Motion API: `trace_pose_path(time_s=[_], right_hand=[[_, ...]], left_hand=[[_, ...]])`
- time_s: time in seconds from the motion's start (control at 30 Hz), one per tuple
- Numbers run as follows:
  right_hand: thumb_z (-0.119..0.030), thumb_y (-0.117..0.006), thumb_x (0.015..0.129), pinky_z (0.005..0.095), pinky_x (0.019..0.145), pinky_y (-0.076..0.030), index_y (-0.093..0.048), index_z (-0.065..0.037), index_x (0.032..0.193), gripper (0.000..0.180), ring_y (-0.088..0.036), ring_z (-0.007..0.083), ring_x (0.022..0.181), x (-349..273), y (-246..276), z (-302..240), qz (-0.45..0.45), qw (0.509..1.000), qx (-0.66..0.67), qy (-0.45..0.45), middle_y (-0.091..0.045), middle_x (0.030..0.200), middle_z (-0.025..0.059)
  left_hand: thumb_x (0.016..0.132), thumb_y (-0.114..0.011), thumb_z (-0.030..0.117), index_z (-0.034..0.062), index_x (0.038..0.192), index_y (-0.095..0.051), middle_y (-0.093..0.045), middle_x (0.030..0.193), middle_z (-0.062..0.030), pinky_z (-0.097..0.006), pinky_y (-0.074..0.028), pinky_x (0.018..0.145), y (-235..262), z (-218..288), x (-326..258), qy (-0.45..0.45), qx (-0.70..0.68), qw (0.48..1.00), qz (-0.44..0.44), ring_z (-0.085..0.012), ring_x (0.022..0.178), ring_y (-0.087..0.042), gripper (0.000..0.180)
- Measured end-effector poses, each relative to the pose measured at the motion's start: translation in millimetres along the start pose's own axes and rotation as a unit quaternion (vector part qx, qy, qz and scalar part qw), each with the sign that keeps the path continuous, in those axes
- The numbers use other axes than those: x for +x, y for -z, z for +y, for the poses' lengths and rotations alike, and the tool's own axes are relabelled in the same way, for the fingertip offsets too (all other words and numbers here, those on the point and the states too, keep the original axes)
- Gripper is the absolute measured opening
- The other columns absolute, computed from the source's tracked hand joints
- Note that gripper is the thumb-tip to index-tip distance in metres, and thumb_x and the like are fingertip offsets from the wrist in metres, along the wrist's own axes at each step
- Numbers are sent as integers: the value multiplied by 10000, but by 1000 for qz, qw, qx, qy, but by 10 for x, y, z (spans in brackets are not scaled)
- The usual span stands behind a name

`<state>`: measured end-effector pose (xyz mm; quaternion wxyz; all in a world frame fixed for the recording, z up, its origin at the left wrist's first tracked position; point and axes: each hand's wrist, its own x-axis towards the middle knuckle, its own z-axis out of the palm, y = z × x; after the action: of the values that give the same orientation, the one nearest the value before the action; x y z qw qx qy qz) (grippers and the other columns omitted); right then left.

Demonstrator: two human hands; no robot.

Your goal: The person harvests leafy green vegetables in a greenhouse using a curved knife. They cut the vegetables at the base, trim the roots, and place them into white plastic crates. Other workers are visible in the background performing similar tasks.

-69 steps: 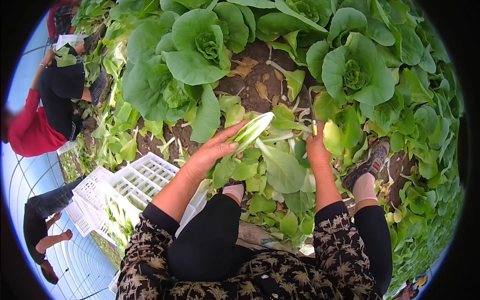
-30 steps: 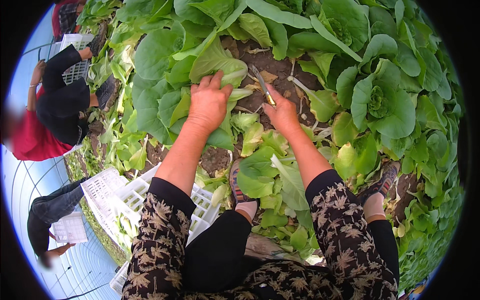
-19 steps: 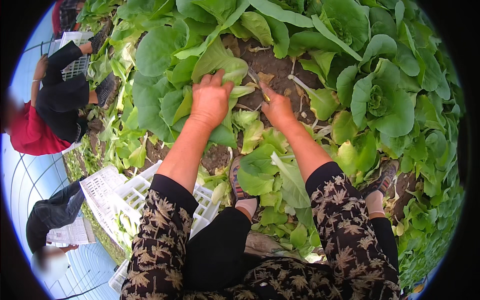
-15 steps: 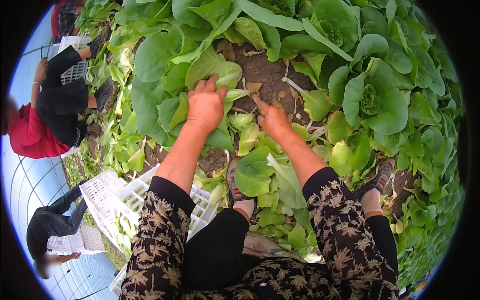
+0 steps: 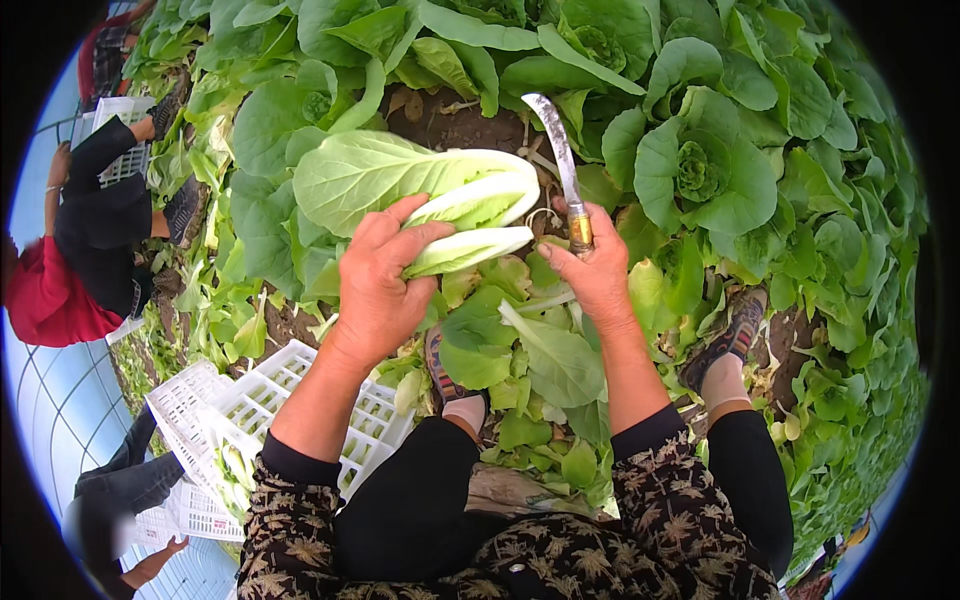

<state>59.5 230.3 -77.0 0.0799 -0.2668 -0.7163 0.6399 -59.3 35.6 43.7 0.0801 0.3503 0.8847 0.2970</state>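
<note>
The left hand (image 5: 383, 272) was wrapped around a leafy green (image 5: 490, 195), holding it where the leaf met the fat white stem. A small pointy green (image 5: 470, 248) poked out of the same hand, just below the big one. I could not tell if the two were joined.

The big one looked light, like something one hand could lift with no trouble. Its white stem seemed stiff and crisp, so that was the best place to squeeze. It might have been wet and a bit slippery near its pale end. The wide leaf part, out past the fingers on the far side, looked soft and floppy, and a hard pinch could have torn it. The small one seemed easy to snap, so it needed a gentle hold around its middle.

Just right of that grip, the right hand (image 5: 597, 268) was curled tight around the yellow handle of a knife (image 5: 562, 165). The bent blade pointed up and away from the person, near the pale stem end. The safe place to hold it was the handle, because the blade looked sharp.

Below and between the hands lay loose leaves (image 5: 555, 355). Lower left of the grip sat a white crate (image 5: 288, 352) with slots. Farther right, a big round plant (image 5: 692, 170) stood in the ground.
</note>
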Motion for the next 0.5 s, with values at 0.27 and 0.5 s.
trace_pose_path(time_s=[0.27,0.5], right_hand=[[-97,-807,704,216,668,-474,-590,-7,1074,438,-541,58,745,-105,422,-363,-105,965,219,-101,-611,849,-8],[-65,-699,693,338,563,-444,-527,-23,793,204,-503,244,533,-163,476,-269,-23,985,-163,49,-523,635,100]], left_hand=[[752,-598,-54,-7,1147,-647,-680,1044,-60,-242,-486,794,-39,384,-365,365,-424,824,-91,-94,866,-617,401],[745,-612,-37,-29,1115,-644,-678,957,-22,-221,-480,753,-122,266,-516,394,-438,802,-105,-64,796,-600,371]])
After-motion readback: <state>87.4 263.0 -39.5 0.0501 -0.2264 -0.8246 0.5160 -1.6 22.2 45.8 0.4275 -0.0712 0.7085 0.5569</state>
